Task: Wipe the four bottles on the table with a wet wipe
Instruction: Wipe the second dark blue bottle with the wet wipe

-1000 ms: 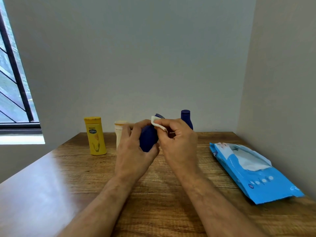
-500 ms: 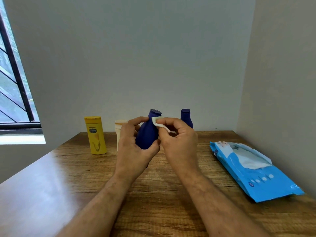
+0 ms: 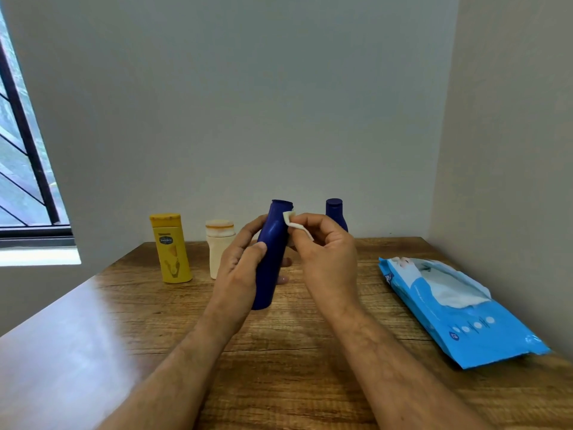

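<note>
Raised and turned more upright since the earlier frames, the dark blue bottle [image 3: 270,259] now shows most of its body above the wooden table [image 3: 310,367], where before only its upper part was seen between the hands; it is held tilted slightly to the right, clear of the tabletop. At the table's right edge an opened blue wipe pack [image 3: 459,308] is laid flat, a white sheet showing at its mouth; at the back three bottles are stood upright: a yellow bottle [image 3: 170,248], a cream bottle [image 3: 218,246] just beside it, and a second dark blue bottle [image 3: 335,212] partly hidden behind the right hand. The held bottle is gripped around its middle by the left hand [image 3: 238,271], fingers curled round it; a small folded wet wipe [image 3: 293,223] is pinched by the right hand [image 3: 328,259] and pressed against the bottle's neck.
</note>
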A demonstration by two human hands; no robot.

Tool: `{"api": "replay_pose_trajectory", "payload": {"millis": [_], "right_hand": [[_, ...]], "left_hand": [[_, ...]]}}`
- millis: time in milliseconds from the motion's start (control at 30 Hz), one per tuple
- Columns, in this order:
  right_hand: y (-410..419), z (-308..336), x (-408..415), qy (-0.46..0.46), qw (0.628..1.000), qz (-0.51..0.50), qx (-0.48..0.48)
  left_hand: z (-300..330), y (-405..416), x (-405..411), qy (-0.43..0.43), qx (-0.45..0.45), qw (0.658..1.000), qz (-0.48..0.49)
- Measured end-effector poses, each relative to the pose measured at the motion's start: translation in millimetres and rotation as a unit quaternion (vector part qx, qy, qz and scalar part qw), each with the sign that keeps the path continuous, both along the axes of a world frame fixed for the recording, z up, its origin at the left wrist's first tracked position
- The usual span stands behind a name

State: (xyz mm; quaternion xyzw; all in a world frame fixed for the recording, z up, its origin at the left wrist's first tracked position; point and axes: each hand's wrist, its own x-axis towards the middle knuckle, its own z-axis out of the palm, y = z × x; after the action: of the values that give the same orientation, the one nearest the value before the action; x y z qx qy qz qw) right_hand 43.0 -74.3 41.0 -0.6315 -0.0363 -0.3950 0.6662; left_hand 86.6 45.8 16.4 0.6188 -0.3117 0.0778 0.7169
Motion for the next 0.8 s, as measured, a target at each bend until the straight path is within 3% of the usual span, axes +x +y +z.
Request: {"api": "replay_pose_trajectory", "payload": {"millis": [200,467,667,800], "right_hand": [[-2.4,0.8,4.5,0.008,0.998,0.040,0.038],[-6.9,1.6,8.5,0.036,0.994,0.084,0.060],[-3.8,-1.2,13.1,0.055,0.990,0.095,0.086],[-3.6,1.2,12.9,0.052,0.986,0.109,0.115]], "left_hand": [[6.3,-1.6,-7.1,0.048,0.038,0.998,-0.008],[7.3,-2.6,-6.5,0.045,0.077,0.996,0.028],[1.0,-4.8,-5.9,-0.075,0.164,0.970,0.161],[-0.4,-3.2,-1.2,-0.084,0.164,0.963,0.198]]}}
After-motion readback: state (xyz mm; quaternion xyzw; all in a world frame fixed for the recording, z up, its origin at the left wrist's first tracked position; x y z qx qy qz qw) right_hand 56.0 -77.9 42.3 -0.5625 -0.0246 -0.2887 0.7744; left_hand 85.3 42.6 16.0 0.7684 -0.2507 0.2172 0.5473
